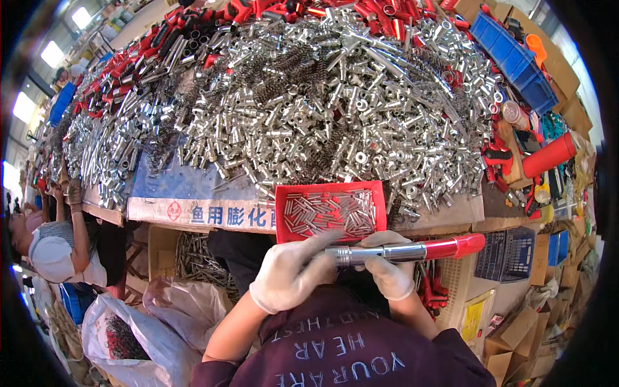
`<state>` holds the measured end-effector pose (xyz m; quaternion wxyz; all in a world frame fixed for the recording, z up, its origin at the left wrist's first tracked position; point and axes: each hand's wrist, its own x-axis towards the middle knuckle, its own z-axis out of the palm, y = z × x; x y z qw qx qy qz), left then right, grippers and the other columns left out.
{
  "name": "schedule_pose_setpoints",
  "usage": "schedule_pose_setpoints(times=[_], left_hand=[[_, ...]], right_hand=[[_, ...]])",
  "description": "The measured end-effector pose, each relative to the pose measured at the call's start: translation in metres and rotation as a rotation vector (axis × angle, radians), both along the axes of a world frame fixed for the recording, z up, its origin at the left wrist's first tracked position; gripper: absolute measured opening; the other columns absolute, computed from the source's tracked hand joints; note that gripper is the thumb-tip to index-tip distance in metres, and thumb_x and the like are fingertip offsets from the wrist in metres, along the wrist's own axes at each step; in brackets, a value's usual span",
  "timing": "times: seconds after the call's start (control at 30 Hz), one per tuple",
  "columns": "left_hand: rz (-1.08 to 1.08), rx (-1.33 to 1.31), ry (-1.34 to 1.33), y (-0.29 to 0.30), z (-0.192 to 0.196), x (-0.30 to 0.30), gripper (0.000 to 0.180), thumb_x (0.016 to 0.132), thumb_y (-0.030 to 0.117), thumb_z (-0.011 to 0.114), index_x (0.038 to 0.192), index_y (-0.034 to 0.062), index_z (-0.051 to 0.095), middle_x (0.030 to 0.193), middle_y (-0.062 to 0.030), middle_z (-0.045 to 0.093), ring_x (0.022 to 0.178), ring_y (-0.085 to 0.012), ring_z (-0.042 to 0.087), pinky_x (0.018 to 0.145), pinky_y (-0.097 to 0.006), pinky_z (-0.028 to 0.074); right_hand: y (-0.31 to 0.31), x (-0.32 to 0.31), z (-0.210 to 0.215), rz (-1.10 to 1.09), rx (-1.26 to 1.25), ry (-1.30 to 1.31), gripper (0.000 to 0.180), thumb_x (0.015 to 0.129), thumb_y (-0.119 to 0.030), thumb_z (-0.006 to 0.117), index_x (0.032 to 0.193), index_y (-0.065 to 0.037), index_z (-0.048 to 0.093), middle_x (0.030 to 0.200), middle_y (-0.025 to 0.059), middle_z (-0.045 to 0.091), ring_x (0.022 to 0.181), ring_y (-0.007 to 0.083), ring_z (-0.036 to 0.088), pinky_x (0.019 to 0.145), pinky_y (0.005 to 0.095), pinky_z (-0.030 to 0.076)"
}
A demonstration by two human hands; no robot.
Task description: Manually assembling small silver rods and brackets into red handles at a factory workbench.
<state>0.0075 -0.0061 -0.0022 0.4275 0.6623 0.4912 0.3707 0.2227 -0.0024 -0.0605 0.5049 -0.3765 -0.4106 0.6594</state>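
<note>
A silver metal tube with a red end (416, 251) lies crosswise in front of me, its red part pointing right. My right hand (391, 277), in a white glove, wraps the tube near its middle, fingers above and below it. At the tube's left, ridged end is my gloved left hand (289, 276). Its fingers close around that end, slightly blurred by motion. Just beyond both hands, a red tray (281, 216) holds many small metal pins (329, 211).
A large heap of metal fittings (309, 122) and springs covers the table. Red handles (380, 14) lie along its far side. Blue bins (512, 61) stand at the far right, and a dark crate (503, 255) lower right. Another person (61, 251) works at left, near white sacks (138, 342).
</note>
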Motion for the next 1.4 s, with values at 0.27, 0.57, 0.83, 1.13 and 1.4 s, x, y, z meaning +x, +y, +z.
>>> schedule_pose_setpoints(times=[0.27, 0.57, 0.83, 1.13, 1.4], left_hand=[[-0.139, 0.088, 0.045, 0.001, -0.005, -0.001, 0.08, 0.076, 0.013, 0.076, 0.146, 0.0023, 0.039, 0.109, -0.0208, 0.064, 0.099, -0.0318, 0.067, 0.089, -0.039, 0.053], [-0.159, 0.019, 0.384, -0.022, -0.046, 0.035, 0.02, 0.079, 0.023, 0.069, 0.096, 0.0158, 0.064, 0.069, -0.0113, 0.065, 0.067, -0.0359, 0.066, 0.061, -0.047, 0.052], [-0.31, -0.255, -0.228, -0.037, -0.172, 0.03, 0.032, 0.078, 0.024, 0.072, 0.106, 0.0111, 0.068, 0.092, -0.0164, 0.07, 0.086, -0.0328, 0.068, 0.076, -0.042, 0.052], [-0.032, -0.029, 0.761, -0.003, -0.27, -0.023, 0.023, 0.075, 0.023, 0.067, 0.095, 0.0146, 0.072, 0.095, -0.0178, 0.07, 0.092, -0.0334, 0.068, 0.078, -0.045, 0.055], [0.231, -0.179, 0.399, 0.002, -0.307, -0.026, 0.038, 0.088, 0.034, 0.061, 0.115, 0.0082, 0.067, 0.117, -0.0218, 0.065, 0.111, -0.0397, 0.06, 0.095, -0.048, 0.048]], right_hand=[[-0.009, 0.004, -0.005, -0.006, 0.006, -0.041, 0.026, 0.082, -0.017, 0.074, 0.097, 0.001, 0.064, 0.088, 0.0127, 0.07, 0.069, 0.0163, 0.064, 0.063, 0.0301, 0.053], [-0.015, 0.02, -0.009, -0.1, 0.656, -0.663, 0.053, 0.083, -0.053, 0.073, 0.083, -0.002, 0.06, 0.07, 0.0091, 0.059, 0.061, 0.023, 0.057, 0.059, 0.0365, 0.045], [-0.025, 0.066, -0.003, 0.559, -0.321, -0.642, 0.029, 0.092, -0.025, 0.068, 0.112, -0.004, 0.065, 0.095, 0.0161, 0.067, 0.089, 0.0255, 0.066, 0.074, 0.0336, 0.052], [-0.011, 0.063, -0.052, 0.388, -0.117, -0.934, 0.038, 0.079, -0.026, 0.077, 0.107, -0.001, 0.07, 0.09, 0.0127, 0.073, 0.084, 0.019, 0.069, 0.08, 0.0333, 0.053], [-0.012, 0.009, -0.146, 0.56, -0.11, -1.414, 0.052, 0.078, -0.046, 0.07, 0.105, -0.002, 0.068, 0.096, 0.0263, 0.069, 0.094, 0.0422, 0.065, 0.085, 0.0487, 0.052]])
